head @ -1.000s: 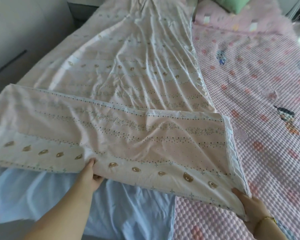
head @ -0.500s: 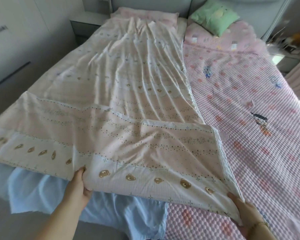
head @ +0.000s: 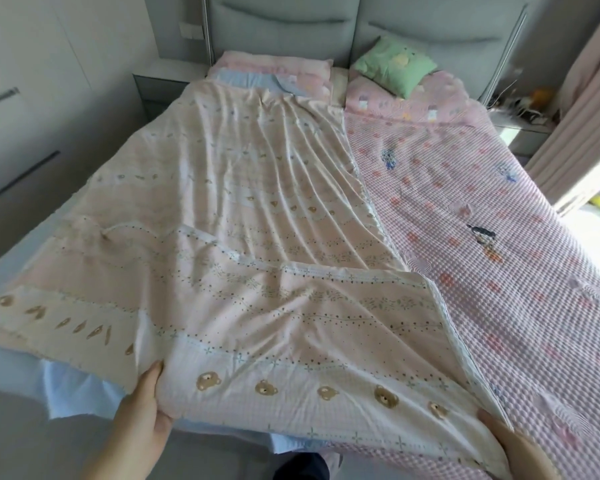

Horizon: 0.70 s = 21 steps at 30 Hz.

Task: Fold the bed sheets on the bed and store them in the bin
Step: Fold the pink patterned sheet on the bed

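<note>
Head view: the pale pink cotton bed sheet with brown bear print [head: 257, 209] stretches lengthwise away toward the grey padded headboard [head: 278, 29]. The left hand [head: 146, 403] and right hand [head: 513, 441] — well apart, equally near — each grip its near hem; the fold likely goes forward.

Bed [head: 430, 36] w/ grey padded headboard [head: 281, 29]. Rt half: pink quilted cover [head: 516, 271] w/ small cartoon figs, lying flat. Lt half: peach bear-print sheet [head: 257, 202] spread lengthwise, creased, near end folded over on top. Under it a blue sheet [head: 77, 382], peeking out at near lt corner & by the head. At head: pink pillow [head: 274, 62] lt, green pillow [head: 395, 65] rt.
</note>
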Available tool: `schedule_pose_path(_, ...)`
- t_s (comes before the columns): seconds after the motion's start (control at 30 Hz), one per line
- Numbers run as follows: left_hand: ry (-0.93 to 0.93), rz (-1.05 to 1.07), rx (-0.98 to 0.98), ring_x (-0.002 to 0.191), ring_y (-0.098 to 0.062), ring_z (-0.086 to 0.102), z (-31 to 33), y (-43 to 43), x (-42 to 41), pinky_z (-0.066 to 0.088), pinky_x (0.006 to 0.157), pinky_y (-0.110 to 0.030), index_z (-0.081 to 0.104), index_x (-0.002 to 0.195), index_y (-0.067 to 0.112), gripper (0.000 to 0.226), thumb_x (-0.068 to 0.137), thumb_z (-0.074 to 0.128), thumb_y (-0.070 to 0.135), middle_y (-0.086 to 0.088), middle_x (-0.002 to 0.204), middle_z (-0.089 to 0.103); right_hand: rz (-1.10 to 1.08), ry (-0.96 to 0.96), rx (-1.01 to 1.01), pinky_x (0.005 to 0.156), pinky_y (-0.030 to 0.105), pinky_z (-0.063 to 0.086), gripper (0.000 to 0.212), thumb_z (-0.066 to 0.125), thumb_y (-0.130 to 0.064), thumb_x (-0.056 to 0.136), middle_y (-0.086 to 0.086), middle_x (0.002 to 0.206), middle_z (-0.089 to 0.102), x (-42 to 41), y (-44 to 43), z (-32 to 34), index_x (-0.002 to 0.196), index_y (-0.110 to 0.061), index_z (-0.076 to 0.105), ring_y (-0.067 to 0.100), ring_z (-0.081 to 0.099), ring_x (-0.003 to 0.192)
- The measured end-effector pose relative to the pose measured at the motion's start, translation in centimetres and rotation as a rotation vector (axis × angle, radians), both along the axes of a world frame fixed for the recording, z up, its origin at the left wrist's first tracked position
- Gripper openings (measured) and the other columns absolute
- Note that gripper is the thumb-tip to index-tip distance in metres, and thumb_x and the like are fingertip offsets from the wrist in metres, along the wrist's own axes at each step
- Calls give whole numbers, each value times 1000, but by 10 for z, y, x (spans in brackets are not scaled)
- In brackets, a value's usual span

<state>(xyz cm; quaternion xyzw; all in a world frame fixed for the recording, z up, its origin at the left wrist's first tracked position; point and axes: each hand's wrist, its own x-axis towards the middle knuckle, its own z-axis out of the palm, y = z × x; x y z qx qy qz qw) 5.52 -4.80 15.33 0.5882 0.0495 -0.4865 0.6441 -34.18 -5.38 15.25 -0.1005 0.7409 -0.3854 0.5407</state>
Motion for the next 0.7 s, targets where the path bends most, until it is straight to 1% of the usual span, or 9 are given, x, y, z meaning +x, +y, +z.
schedule_pose_path(0.1, -65, -23, -10, 88, -19, 56, 6, 0, 3, 45, 88, -31, 48, 125, 6, 33, 96, 45, 20, -8, 120, 53, -24, -88, -16, 102, 50, 39, 39, 61, -41, 78, 20, 122, 57, -1, -1, -9, 102, -11, 62, 39, 55, 108)
schedule_pose_path(0.2, -121, -41, -29, 104, -21, 51, 15, -11, 10, 45, 85, -30, 50, 123, 6, 33, 96, 44, 25, -8, 119, 52, -12, -225, -109, 77, 40, 55, 38, 61, -25, 79, 17, 100, 68, 8, -16, -2, 112, -7, 60, 31, 67, 86)
schedule_pose_path(0.27, -133, -33, -37, 105, -20, 52, 21, -22, 14, 43, 86, -31, 52, 120, 5, 34, 95, 46, 28, -7, 116, 54, 65, -318, -209, 49, 30, 56, 30, 69, -23, 62, 11, 77, 73, 17, -31, 12, 89, -8, 71, 24, 70, 64)
schedule_pose_path(0.33, -140, -45, -62, 98, -19, 56, 26, -30, 18, 44, 83, -30, 58, 102, 10, 23, 96, 45, 28, -6, 112, 56, 112, -381, -323, 40, 26, 52, 10, 76, -22, 59, 10, 76, 73, 16, -40, 15, 59, -11, 75, 20, 69, 56)
schedule_pose_path(0.43, -157, -50, -81, 84, -9, 57, 24, -45, 25, 43, 82, -29, 57, 96, 14, 21, 97, 43, 29, -2, 97, 61, 205, -448, -359, 59, 31, 57, 56, 95, -28, 30, 18, 103, 68, 21, -55, 15, 77, -4, 76, 25, 71, 81)
schedule_pose_path(0.47, -163, -46, -82, 82, -8, 57, 25, -48, 26, 44, 79, -27, 57, 91, 15, 21, 97, 43, 29, 1, 91, 60, 246, -438, -436, 82, 34, 54, 59, 87, -27, 58, 26, 122, 55, 28, -58, 24, 103, 6, 68, 28, 63, 106)
schedule_pose_path(0.53, -172, -31, -84, 80, -8, 56, 26, -59, 27, 44, 73, -24, 56, 83, 20, 21, 97, 43, 29, 3, 87, 59, 234, -415, -660, 110, 27, 26, 46, 23, -16, 102, 31, 147, 17, 38, -64, 44, 139, 12, 23, 24, 33, 136)
schedule_pose_path(0.6, -201, -44, -79, 81, -9, 56, 24, -70, 29, 44, 74, -24, 57, 81, 21, 22, 96, 44, 29, 2, 88, 59, 210, -412, -628, 97, 10, 35, 42, 8, -1, 100, 31, 148, 14, 29, -77, 27, 138, 6, 25, 8, 46, 124)
schedule_pose_path(0.7, -236, -79, -71, 83, -9, 57, 21, -95, 32, 48, 73, -22, 71, 65, 20, 41, 95, 45, 30, -2, 93, 60, 296, -694, -755, 111, 25, 25, 47, 11, -16, 100, 27, 147, 23, 37, -92, 39, 141, 5, 21, 20, 30, 137)
